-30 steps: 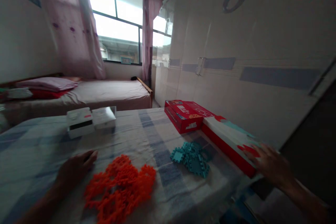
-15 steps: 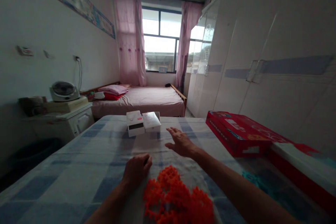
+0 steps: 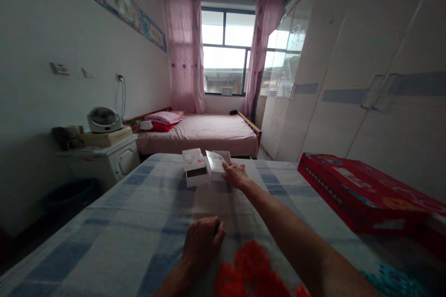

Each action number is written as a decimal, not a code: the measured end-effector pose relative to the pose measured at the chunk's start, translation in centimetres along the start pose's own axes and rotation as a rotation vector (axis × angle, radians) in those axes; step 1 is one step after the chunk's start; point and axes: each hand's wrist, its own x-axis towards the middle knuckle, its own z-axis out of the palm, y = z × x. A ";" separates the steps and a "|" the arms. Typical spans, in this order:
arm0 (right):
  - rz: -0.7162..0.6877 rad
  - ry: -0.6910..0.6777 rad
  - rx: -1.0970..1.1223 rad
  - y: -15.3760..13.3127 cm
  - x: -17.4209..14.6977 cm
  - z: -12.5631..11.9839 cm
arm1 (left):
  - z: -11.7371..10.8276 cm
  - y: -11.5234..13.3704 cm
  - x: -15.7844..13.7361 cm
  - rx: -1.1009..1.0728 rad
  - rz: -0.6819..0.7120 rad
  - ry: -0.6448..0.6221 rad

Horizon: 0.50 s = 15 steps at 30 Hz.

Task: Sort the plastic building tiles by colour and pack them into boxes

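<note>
At the far end of the table my right hand (image 3: 236,175) grips the right edge of a white paper leaflet (image 3: 215,161). The leaflet is tilted up over an open white box (image 3: 223,153), whose inside I cannot see. Left of it, a second small white box (image 3: 195,167) stands with its lid askew and a dark gap at the front. My left hand (image 3: 203,241) rests on the tablecloth with curled fingers, nothing visible in it. Close to its right lies a heap of orange-red plastic pieces (image 3: 254,271), blurred and cut off by the lower edge.
A large red box (image 3: 348,195) sits on the right side of the checked tablecloth (image 3: 132,213). Teal pieces (image 3: 393,280) lie at the lower right. Beyond are a bed (image 3: 209,134), a tall white wardrobe (image 3: 334,120) and a cabinet with a small fan (image 3: 104,119).
My right hand has reached forward to the white box and taken hold of the leaflet, which has tipped up. My left hand stays curled on the table. The camera view has swung left.
</note>
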 end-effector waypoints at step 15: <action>0.064 -0.033 -0.025 15.4 -23.0 -4.3 | -1.0 -0.3 0.1 0.088 -0.005 -0.094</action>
